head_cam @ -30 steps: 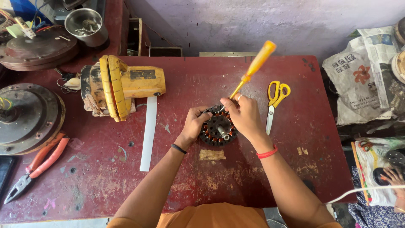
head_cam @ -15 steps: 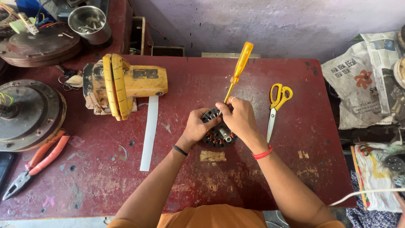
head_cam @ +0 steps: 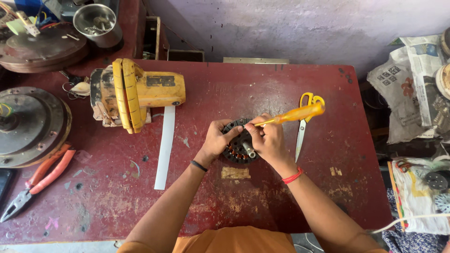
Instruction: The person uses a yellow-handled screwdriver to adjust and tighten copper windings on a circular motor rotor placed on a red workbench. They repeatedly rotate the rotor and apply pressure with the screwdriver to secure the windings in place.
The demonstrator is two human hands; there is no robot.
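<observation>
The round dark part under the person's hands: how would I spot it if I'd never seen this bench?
Start at the red table and go to its middle, left of the yellow-handled scissors. There the left hand steadies a motor stator, while the right hand works on it with an orange-handled screwdriver. It is the only small black ring with coppery windings and a metal shaft.

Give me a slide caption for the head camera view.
Both hands work a yellow-handled screwdriver on a motor stator.

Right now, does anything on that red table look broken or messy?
Yes. The red table is worn, with paint scraped off in patches near the front. The yellow power tool lies on its side, and its grey end looks battered and grimy. The round motor part between both hands looks whole.
</observation>
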